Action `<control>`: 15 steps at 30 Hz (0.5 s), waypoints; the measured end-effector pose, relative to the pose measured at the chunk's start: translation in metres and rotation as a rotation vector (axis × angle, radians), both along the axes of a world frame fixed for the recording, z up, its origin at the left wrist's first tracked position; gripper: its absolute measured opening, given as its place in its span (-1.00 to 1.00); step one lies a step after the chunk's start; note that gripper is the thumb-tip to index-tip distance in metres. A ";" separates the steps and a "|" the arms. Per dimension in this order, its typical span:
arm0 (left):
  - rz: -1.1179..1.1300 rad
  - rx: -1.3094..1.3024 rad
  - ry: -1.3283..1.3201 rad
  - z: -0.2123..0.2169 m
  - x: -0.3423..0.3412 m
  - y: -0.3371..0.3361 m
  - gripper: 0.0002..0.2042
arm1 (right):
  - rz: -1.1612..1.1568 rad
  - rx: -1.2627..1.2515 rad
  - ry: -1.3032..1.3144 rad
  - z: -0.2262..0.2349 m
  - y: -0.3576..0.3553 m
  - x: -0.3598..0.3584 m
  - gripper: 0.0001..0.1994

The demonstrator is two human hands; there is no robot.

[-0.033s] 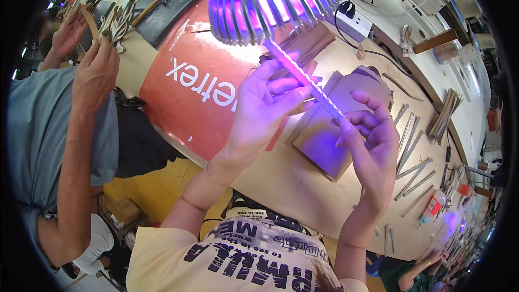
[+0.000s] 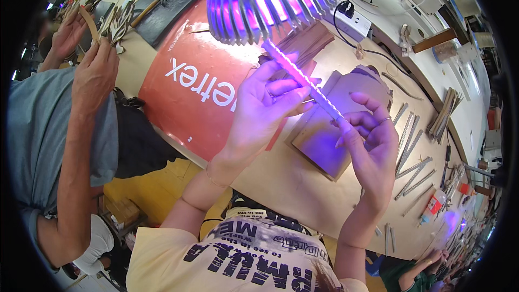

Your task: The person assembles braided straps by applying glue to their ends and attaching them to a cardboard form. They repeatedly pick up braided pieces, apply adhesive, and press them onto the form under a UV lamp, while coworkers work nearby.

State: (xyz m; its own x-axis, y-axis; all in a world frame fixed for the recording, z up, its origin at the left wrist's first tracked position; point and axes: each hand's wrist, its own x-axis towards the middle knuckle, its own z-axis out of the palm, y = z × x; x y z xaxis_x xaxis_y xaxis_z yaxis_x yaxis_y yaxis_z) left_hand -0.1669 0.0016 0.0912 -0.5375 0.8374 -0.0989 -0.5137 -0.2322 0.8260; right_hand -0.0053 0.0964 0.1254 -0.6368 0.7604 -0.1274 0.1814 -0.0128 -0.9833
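Observation:
A thin, straight braided strip (image 2: 325,101) slants between my hands, glowing violet under the light. My left hand (image 2: 262,109) grips its middle between thumb and fingers. The lower right end is pinched by the thumb and fingertips of my right hand (image 2: 370,143). Just above the strip's upper end hangs a ribbed metal lamp (image 2: 265,8) giving off purple light. Below the strip, on the table, lies a flat brown board or packet (image 2: 324,148), which the right hand partly covers.
To the right lie several braided strips (image 2: 409,143), a bundle of thin sticks (image 2: 444,111) and a bottle (image 2: 434,205). A white power strip (image 2: 350,24) stands behind. Left is a red sheet (image 2: 186,97); beside it a co-worker's hands (image 2: 97,70) hold a tan strip.

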 end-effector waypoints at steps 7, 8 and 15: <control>-0.027 -0.024 0.086 -0.001 0.013 -0.005 -0.40 | 0.009 0.073 -0.003 -0.004 -0.004 0.017 -0.62; -0.041 -0.029 0.096 0.000 0.015 -0.007 -0.39 | 0.001 0.108 0.000 -0.004 -0.005 0.020 -0.63; -0.105 -0.066 0.073 0.006 0.032 -0.016 -0.39 | -0.074 0.184 -0.015 0.000 -0.019 0.044 -0.72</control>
